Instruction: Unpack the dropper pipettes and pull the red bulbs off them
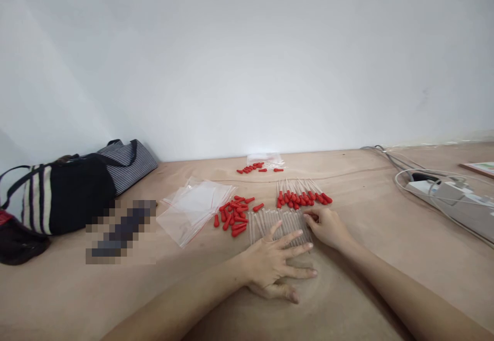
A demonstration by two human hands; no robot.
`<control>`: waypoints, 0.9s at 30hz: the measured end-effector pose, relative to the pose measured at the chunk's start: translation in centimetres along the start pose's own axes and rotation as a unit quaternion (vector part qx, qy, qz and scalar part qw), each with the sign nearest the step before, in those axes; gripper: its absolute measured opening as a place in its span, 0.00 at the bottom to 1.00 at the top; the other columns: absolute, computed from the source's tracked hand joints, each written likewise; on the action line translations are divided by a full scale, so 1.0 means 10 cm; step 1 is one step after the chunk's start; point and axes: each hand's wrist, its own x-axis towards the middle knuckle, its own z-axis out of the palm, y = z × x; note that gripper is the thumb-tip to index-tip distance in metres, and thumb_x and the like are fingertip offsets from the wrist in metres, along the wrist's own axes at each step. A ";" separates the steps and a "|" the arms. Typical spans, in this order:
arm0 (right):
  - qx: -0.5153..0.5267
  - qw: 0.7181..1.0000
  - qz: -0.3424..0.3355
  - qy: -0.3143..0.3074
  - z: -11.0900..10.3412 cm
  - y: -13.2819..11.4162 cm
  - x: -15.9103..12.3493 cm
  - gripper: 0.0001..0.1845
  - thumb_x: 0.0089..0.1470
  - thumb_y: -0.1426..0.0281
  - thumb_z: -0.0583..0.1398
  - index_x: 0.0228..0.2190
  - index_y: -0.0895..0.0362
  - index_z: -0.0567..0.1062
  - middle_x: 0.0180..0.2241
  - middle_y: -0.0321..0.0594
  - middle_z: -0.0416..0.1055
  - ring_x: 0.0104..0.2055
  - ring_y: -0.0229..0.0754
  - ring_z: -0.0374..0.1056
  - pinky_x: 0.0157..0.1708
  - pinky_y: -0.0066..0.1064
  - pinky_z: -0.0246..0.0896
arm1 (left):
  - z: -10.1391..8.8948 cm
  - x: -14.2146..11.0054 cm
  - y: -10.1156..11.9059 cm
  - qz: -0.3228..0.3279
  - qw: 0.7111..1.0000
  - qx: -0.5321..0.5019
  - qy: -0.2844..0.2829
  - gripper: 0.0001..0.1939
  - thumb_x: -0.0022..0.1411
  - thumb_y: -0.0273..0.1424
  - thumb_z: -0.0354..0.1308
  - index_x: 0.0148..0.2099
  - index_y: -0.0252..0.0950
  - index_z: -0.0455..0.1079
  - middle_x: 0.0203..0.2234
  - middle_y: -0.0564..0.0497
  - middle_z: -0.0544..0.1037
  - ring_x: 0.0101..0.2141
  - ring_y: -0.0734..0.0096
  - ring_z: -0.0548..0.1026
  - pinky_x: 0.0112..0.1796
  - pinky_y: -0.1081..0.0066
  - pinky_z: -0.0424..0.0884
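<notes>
A row of thin glass dropper tubes (291, 222) lies side by side on the table. Over its near part my left hand (280, 264) is spread flat, fingers apart, covering some tubes. At the row's right end my right hand (326, 223) has its thumb and fingers curled together; what lies between them is hidden. Just beyond are assembled droppers (304, 197), glass tubes with red rubber bulbs on the ends nearest me. A loose heap of red rubber bulbs (233, 215) lies left of the tubes.
See-through zip bags (193, 208) lie left of the bulbs. By the wall are more red bulbs (250, 167) and a plastic bag (266, 160). Fabric bags (77, 192) and a blurred dark item (123, 230) are left. A power strip (455, 202) with cables stands right.
</notes>
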 end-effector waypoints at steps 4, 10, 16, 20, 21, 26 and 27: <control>0.021 0.997 0.024 0.076 -0.07 0.05 0.13 0.15 0.49 0.64 0.50 0.29 0.56 0.75 0.25 0.39 0.73 0.25 0.39 0.66 0.26 0.28 0.57 | 0.12 0.18 -0.08 0.021 1.000 0.005 0.019 0.25 0.55 0.45 0.52 0.55 0.47 0.58 0.57 0.51 0.58 0.58 0.54 0.48 0.52 0.45 0.45; -0.099 0.984 -0.068 0.130 -0.11 0.16 0.37 0.15 0.51 0.61 0.51 0.33 0.53 0.75 0.33 0.41 0.72 0.37 0.44 0.63 0.39 0.37 0.49 | 0.17 0.26 -0.23 0.015 1.000 -0.009 0.024 0.28 0.59 0.44 0.46 0.58 0.37 0.53 0.54 0.48 0.63 0.58 0.57 0.49 0.54 0.48 0.43; -0.182 0.975 -0.091 0.084 -0.06 0.14 0.42 0.17 0.53 0.57 0.50 0.36 0.48 0.74 0.35 0.40 0.71 0.39 0.45 0.60 0.41 0.42 0.41 | 0.17 0.24 -0.33 0.005 0.999 -0.015 0.034 0.27 0.57 0.44 0.49 0.57 0.41 0.54 0.53 0.49 0.64 0.57 0.58 0.52 0.53 0.49 0.46; -0.207 0.974 -0.064 0.057 -0.06 0.11 0.44 0.17 0.53 0.57 0.49 0.37 0.48 0.74 0.33 0.40 0.71 0.40 0.47 0.60 0.42 0.45 0.39 | 0.19 0.23 -0.35 0.016 0.998 -0.017 0.053 0.26 0.56 0.43 0.51 0.56 0.41 0.56 0.52 0.48 0.66 0.57 0.59 0.54 0.53 0.50 0.46; -0.207 0.975 -0.059 0.048 -0.06 0.10 0.44 0.17 0.53 0.58 0.49 0.37 0.48 0.74 0.33 0.41 0.72 0.41 0.47 0.60 0.43 0.45 0.39 | 0.19 0.21 -0.34 0.018 0.998 -0.018 0.063 0.25 0.57 0.42 0.51 0.55 0.40 0.57 0.51 0.48 0.67 0.56 0.59 0.55 0.53 0.51 0.46; -0.181 0.983 -0.021 0.022 -0.06 0.07 0.48 0.16 0.53 0.60 0.49 0.37 0.49 0.73 0.33 0.41 0.73 0.41 0.48 0.62 0.42 0.45 0.41 | 0.13 -0.07 -0.21 -0.002 0.991 -0.002 0.137 0.14 0.61 0.34 0.47 0.48 0.39 0.65 0.41 0.49 0.75 0.49 0.65 0.66 0.53 0.56 0.51; -0.178 0.984 -0.013 0.024 -0.05 0.07 0.48 0.16 0.52 0.61 0.50 0.37 0.49 0.73 0.32 0.41 0.73 0.40 0.48 0.63 0.42 0.44 0.42 | 0.11 -0.15 -0.17 -0.004 0.989 0.006 0.149 0.13 0.61 0.33 0.47 0.46 0.38 0.66 0.39 0.49 0.76 0.47 0.66 0.68 0.52 0.58 0.54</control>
